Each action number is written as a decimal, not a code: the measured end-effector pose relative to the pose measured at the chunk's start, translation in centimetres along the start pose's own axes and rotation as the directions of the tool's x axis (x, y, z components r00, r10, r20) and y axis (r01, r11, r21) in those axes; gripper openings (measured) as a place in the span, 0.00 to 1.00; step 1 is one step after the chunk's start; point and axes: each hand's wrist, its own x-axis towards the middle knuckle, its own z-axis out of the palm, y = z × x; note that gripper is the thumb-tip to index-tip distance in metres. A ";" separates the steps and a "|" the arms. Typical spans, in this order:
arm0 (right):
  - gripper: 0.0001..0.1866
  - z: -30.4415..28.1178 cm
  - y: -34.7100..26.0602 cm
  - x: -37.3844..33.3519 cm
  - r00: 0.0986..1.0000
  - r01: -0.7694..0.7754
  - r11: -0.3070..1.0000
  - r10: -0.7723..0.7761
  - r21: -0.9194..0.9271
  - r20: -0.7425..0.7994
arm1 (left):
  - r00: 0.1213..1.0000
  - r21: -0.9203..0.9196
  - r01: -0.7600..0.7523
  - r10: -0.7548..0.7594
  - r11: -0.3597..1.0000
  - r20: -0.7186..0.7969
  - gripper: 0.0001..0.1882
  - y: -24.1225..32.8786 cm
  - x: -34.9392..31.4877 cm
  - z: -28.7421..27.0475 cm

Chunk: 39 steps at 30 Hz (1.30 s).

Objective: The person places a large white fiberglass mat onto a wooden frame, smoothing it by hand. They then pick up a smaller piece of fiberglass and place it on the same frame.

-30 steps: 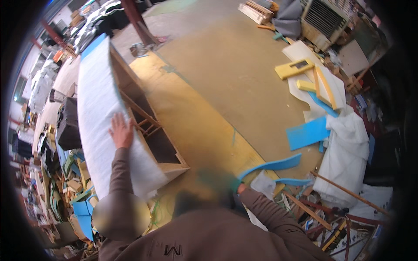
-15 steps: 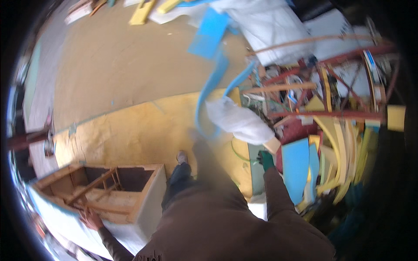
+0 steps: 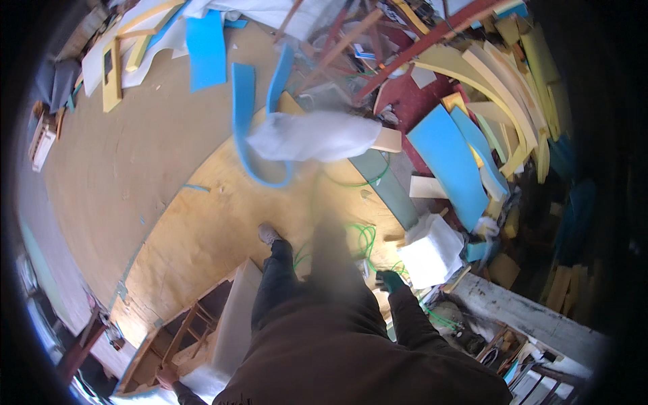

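Note:
At the lower left stands an open wooden frame (image 3: 182, 337) with slats inside and white padding on its side. My bare left hand (image 3: 167, 375) has its fingers hooked over the frame's near edge. My right hand (image 3: 389, 281), in a dark green glove, hangs beside my body with nothing visible in it and its fingers slightly apart. Close to it lie a thin green hose (image 3: 365, 237) in loops on the floor and a white, padded-looking block (image 3: 432, 251).
Blue foam strips (image 3: 244, 128) and a white wrapped bundle (image 3: 317, 136) lie ahead on the yellowish board (image 3: 223, 216). To the right are a blue foam sheet (image 3: 449, 169), curved yellow foam offcuts (image 3: 503, 88) and red metal bars (image 3: 432, 44). A pale beam (image 3: 526, 314) runs at the lower right.
My view has swung to the right, bringing the white block, green hose and pale beam into sight. The frame now sits lower at left, my left hand still on it.

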 end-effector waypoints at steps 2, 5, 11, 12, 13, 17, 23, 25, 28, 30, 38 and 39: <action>0.17 0.4 -1.0 2.6 0.935 -0.013 0.929 -0.120 0.369 0.335 | 0.958 -0.121 -0.263 0.274 0.957 0.087 0.21 1.4 1.5 -0.1; 0.16 0.8 -0.4 4.7 0.915 0.268 0.919 -0.337 0.290 0.221 | 0.880 -0.301 -0.319 0.399 0.899 0.258 0.20 4.9 3.5 -0.7; 0.15 -2.0 1.5 5.2 0.997 0.020 0.934 0.007 0.357 -0.076 | 0.720 -0.116 -0.647 0.654 0.753 0.233 0.16 18.8 -0.8 -4.7; 0.17 -3.2 1.6 5.2 0.996 0.001 0.900 0.040 0.436 -0.085 | 0.706 -0.120 -0.650 0.655 0.750 0.270 0.16 21.9 -3.2 -5.7; 0.18 -4.3 1.1 6.1 0.990 -0.012 0.881 0.076 0.473 -0.117 | 0.690 -0.119 -0.657 0.657 0.745 0.305 0.16 24.9 -5.4 -6.6; 0.27 -9.2 2.7 10.2 0.964 0.097 0.743 0.096 0.662 -0.249 | 0.622 -0.039 -0.700 0.636 0.713 0.456 0.16 37.5 -16.3 -9.5; 0.53 -18.9 5.7 25.9 0.838 0.192 0.392 0.412 0.900 -0.359 | 0.644 0.157 -0.687 0.493 0.710 0.585 0.15 52.2 -29.4 -8.4; 0.64 -24.1 5.1 31.1 0.780 0.188 0.268 0.544 0.945 -0.310 | 0.681 0.221 -0.649 0.426 0.728 0.596 0.15 55.1 -32.7 -7.2; 0.67 -32.3 5.6 36.2 0.759 0.152 0.243 0.593 0.958 -0.271 | 0.739 0.303 -0.587 0.344 0.751 0.580 0.15 57.6 -36.1 -5.4; 0.66 -36.7 6.6 39.7 0.718 0.202 0.162 0.646 0.966 -0.259 | 0.770 0.341 -0.545 0.296 0.766 0.565 0.15 58.5 -37.4 -4.1; 0.29 -41.5 21.3 46.3 0.728 0.444 0.340 0.402 0.829 -0.556 | 0.815 0.396 -0.432 0.163 0.810 0.555 0.15 58.2 -38.9 -2.7; 0.29 -42.3 23.1 44.1 0.688 0.476 0.341 0.429 0.811 -0.585 | 0.809 0.389 -0.428 0.155 0.816 0.567 0.15 57.8 -38.8 -2.7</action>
